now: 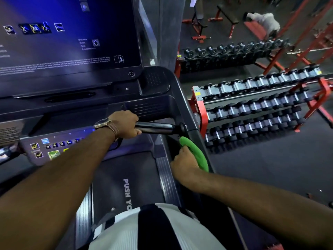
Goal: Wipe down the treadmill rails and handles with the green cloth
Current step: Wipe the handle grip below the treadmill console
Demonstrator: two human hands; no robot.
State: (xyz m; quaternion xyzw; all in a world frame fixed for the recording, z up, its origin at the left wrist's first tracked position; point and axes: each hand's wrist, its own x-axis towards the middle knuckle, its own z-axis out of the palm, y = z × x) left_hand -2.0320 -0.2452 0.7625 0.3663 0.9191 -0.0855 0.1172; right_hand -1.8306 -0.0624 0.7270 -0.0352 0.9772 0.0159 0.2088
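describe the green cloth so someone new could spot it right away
Start at the treadmill's big blue screen. Down its right side rail, the right hand grips the green cloth, a rolled bright wad against black plastic.

Green cloth (195,153): soft napped fabric, matt, bunched into a thick roll. Handle (156,127): smooth black bar with a glossy sheen. Console screen (68,38): glossy, glass-like panel framed in dark matt plastic. Speaker grille (155,79): perforated matt plastic. Belt (115,177): matt black, finely textured, rubber-like, with printed white letters. Side rail (166,179): ribbed grey strip with a dull sheen. Dumbbells (252,103): bright metal grips, matt black ends. Rack (200,109): red-painted metal. Wristwatch (102,123): polished metal case with a brown, leather-like strap. Floor (261,168): dark and matt.
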